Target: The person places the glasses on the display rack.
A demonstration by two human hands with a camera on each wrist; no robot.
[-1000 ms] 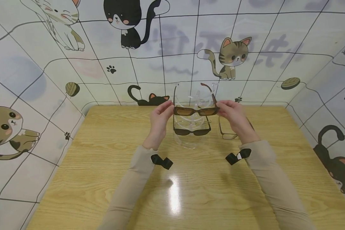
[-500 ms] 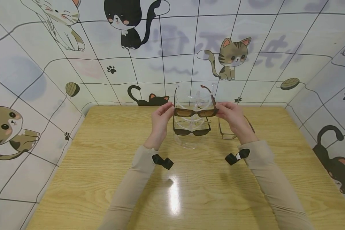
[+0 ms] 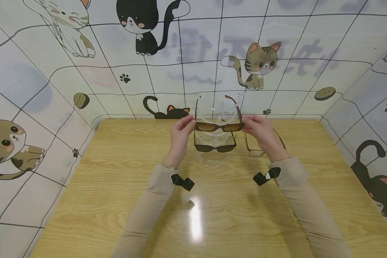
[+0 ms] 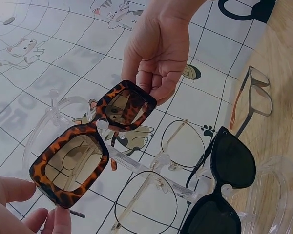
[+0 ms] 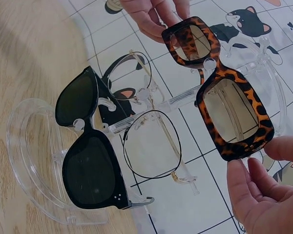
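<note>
"How's the light in the head view?"

"Bright and even, with a white glare patch (image 3: 196, 220) on the table (image 3: 100, 200), on the near side of the hands (image 3: 179, 138), and faint, soft shadows by the sleeves (image 3: 145, 204)."

"And the wrist views?"

"Dimmer and greyer, yet the tortoiseshell glasses (image 4: 85, 129) between the hands look crisp there, softer from the head."

"Any distortion?"

"The wall (image 3: 200, 79) has its lines splaying out to either side of the hands; the lettering (image 3: 195, 44) beyond them looks hazy."

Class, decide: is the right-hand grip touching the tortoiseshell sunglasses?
Touching. The right wrist view shows the right-hand grip pinching an outer corner of the tortoiseshell sunglasses, no gap visible.
</note>
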